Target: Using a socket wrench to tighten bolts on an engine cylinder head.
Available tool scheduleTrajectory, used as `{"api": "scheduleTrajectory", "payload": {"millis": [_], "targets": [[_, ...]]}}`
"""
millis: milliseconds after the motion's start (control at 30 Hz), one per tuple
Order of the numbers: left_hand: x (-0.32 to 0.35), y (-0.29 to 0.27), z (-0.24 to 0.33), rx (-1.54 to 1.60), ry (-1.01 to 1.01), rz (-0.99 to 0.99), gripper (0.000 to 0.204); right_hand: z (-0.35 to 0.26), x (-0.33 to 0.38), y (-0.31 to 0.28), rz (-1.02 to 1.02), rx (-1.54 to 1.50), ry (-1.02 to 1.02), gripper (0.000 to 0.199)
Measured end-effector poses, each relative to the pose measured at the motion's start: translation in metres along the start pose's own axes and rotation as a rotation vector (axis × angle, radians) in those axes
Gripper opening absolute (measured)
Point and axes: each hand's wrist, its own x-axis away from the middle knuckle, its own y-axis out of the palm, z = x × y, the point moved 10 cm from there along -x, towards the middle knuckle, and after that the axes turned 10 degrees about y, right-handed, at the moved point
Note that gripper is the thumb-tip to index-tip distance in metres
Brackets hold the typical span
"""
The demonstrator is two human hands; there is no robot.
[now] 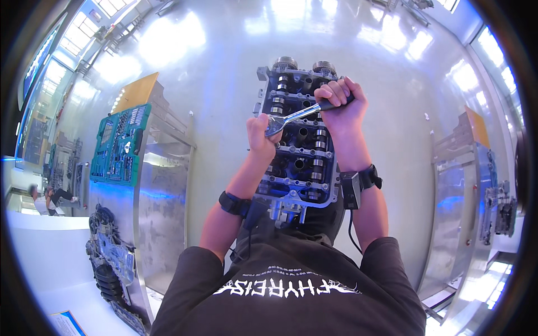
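Observation:
In front of me is an engine's cylinder head (301,164) with its camshafts, lobes and bolted caps exposed. A chrome ratchet wrench (303,113) slants across its upper half. My right hand (343,103) is wrapped round the dark handle at the upper right end. At the other end my left hand (261,134) closes round the ratchet's head, over the left row of cam caps. Whether a socket or extension sits beneath that head is hidden by my left fingers. Two round gears (286,63) stand at the engine's far end.
To the left, a green tool case (120,144) lies open with sockets on a metal bench (163,185). Engine parts (112,252) rest nearer on that side. Another metal bench (451,196) with metal parts (497,207) stands at the right. Wrist straps with cables are on both forearms.

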Motion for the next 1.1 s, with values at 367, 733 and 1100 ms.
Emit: {"api": "scheduleTrajectory", "payload": {"millis": [367, 733, 1100], "targets": [[0.0, -0.005, -0.002, -0.025, -0.041, -0.014, 0.054, 0.003, 0.031, 0.003, 0.042, -0.073, -0.161, 0.031], [-0.001, 0.007, -0.003, 0.008, -0.08, -0.152, 0.05, -0.053, 0.064, -0.006, 0.565, 0.98, -0.403, 0.008], [0.004, 0.038, -0.017, -0.167, -0.178, -0.218, 0.055, 0.058, 0.036, 0.086, -0.437, 2.676, -0.118, 0.012]]}}
